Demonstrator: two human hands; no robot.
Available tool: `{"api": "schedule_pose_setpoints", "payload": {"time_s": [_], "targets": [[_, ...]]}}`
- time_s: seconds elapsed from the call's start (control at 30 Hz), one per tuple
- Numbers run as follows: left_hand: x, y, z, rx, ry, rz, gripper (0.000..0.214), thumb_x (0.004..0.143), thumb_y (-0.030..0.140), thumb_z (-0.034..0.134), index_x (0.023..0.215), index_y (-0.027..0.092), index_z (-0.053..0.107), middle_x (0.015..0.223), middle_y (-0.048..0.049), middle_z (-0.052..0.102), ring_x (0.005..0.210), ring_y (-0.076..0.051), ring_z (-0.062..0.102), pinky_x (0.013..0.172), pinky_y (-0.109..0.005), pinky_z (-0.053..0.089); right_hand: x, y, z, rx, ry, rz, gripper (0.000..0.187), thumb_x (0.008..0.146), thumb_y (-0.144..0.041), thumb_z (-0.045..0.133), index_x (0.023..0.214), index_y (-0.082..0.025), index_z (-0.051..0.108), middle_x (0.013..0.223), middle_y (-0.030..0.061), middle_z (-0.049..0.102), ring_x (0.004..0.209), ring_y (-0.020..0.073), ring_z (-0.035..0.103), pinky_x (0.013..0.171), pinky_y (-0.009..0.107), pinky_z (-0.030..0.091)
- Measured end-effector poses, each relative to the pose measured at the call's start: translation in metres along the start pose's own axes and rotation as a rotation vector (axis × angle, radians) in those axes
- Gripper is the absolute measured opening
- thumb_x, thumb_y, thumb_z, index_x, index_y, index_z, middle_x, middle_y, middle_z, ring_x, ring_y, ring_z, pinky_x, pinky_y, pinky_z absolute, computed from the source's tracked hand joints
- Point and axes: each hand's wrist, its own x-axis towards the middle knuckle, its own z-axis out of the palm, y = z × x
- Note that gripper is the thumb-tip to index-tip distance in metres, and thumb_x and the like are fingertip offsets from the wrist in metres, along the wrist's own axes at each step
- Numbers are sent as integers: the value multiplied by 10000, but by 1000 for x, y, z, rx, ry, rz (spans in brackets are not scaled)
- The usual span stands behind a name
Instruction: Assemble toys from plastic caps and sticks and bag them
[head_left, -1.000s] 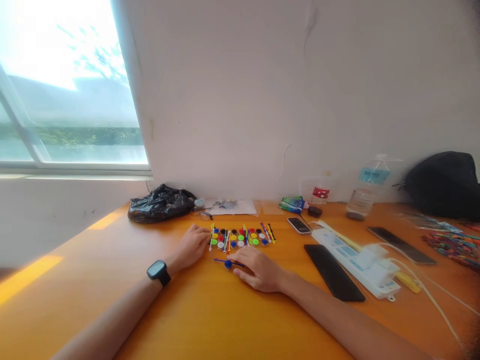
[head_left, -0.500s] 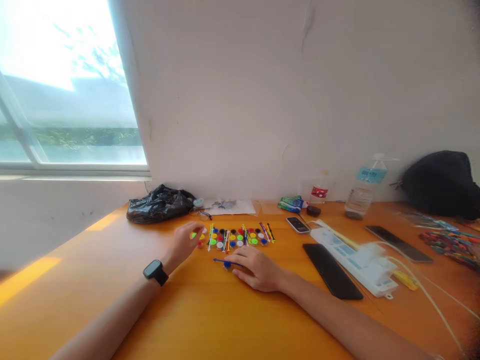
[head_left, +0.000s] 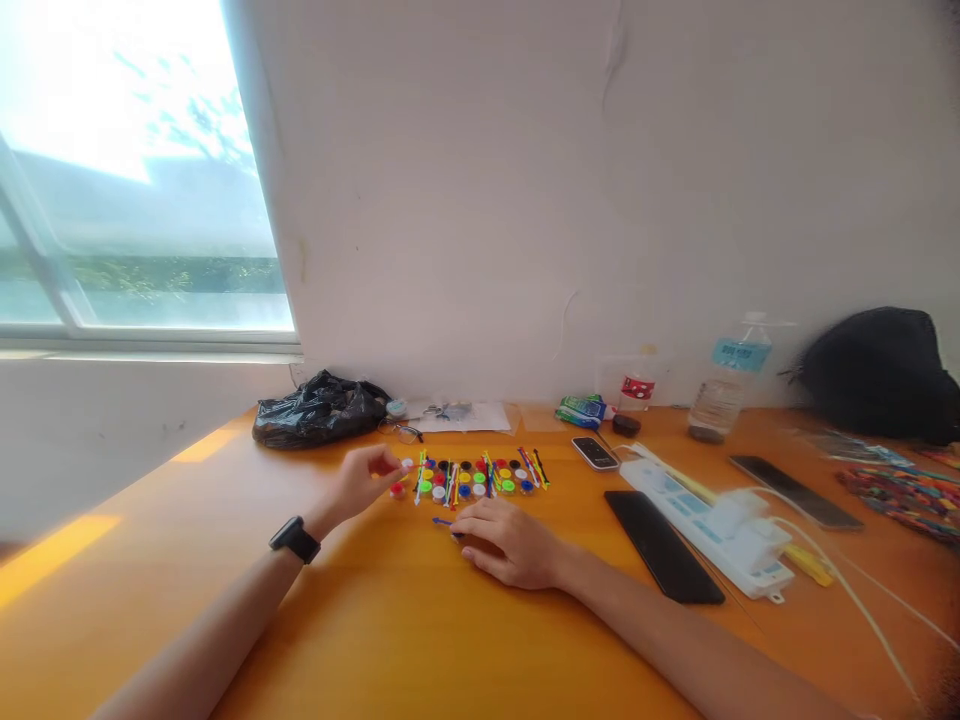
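Rows of small coloured caps (head_left: 471,480) with thin coloured sticks (head_left: 531,466) laid among them lie on the orange table (head_left: 390,620). My left hand (head_left: 365,478), a black watch on its wrist, hovers just left of the rows with fingertips pinched on a tiny piece I cannot make out. A red cap (head_left: 397,490) lies loose below it. My right hand (head_left: 508,541) rests palm down in front of the rows, fingers curled over a blue stick (head_left: 442,521) and the cap under it.
A black plastic bag (head_left: 319,408) and eyeglasses (head_left: 403,431) lie at the back left. To the right are two phones (head_left: 597,452), a black slab (head_left: 663,545), a white power strip (head_left: 716,525) with cables, a water bottle (head_left: 726,391) and a black bag (head_left: 885,372).
My left hand has lifted off the left end of the cap rows and drawn back leftward, pinching a small piece. My right hand has slid slightly farther over the blue stick.
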Motion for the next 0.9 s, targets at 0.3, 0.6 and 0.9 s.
{"api": "schedule_pose_setpoints", "payload": {"time_s": [0.3,0.6,0.9], "targets": [[7,-9,-13,200,-48,101,322,974,434,589,1061,183,770,1011,-98,777,876,-213,712,760,-312,566,0,2,1,7,29,13,255,974,-274,579,1216,-214,636,1199,109,691,1115,243,626,977,380,487],[5,2,-24,235,-204,61,278,939,391,596,946,181,777,930,-79,772,810,-199,687,696,-277,529,-1,2,1,17,27,31,273,969,-271,588,1235,-223,632,1211,107,685,1110,241,629,969,381,492],[3,-4,-18,270,-245,23,189,879,253,609,921,211,788,856,-40,792,761,-183,715,655,-252,483,0,2,1,21,25,19,273,977,-274,571,1237,-217,632,1202,103,684,1105,237,629,966,377,487]]}}
